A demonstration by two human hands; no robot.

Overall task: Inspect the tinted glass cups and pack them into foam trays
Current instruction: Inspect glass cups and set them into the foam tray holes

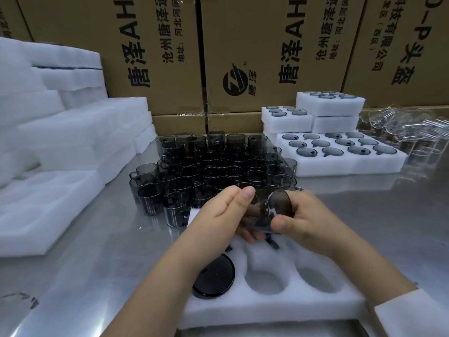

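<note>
Dozens of loose cups (pixel 218 166) crowded the table (pixel 97 263) just beyond the near foam tray (pixel 267 310), with filled trays (pixel 340 164) farther off to its right and empty foam stacks (pixel 60 142) to its left. A seated cup (pixel 213 276) filled the tray's left pocket, partly hidden by the left forearm. Above the tray's far edge, the left hand (pixel 226 212) and right hand (pixel 306 220) both gripped the tilted held cup (pixel 269 210), thumbs curled onto its glass.

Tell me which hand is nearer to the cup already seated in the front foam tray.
Left. The left hand is just beyond the seated cup; the right hand is farther off to its right. Both grip a second cup.
</note>
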